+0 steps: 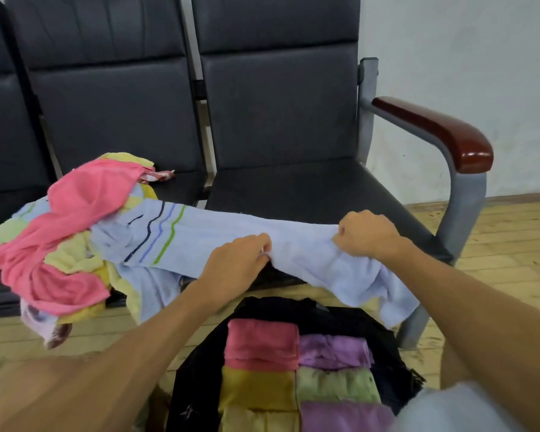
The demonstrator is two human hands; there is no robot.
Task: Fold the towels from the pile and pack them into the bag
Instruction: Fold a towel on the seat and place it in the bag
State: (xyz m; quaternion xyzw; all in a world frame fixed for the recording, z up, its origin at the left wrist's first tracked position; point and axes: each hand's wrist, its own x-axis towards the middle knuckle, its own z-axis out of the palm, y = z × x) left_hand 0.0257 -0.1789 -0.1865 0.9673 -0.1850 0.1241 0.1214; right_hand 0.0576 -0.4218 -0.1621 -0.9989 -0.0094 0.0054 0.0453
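— Fingers (260, 245) of the left hand (240, 260) are curled tight on the blue towel (219, 235), and it is gripped by the right hand (367, 233) too. Where is the towel kept?

— It is stretched across the chair seat (309, 188), with one end caught under the pile (75, 244).

— How is it folded well?

— It is best pulled free of the pile first and laid flat. Then corners are matched and wrinkles are smoothed, so a small neat block is made.

— What is found around it?

— The black bag (200, 363) is set open on the floor (496, 238) below, and folded towels (261, 344) are packed in rows inside.

— What could be in the way?

— The pink towel (88, 194) is draped on the blue one, so the pile could be dragged off the seat. Little room seems to be left in the bag.
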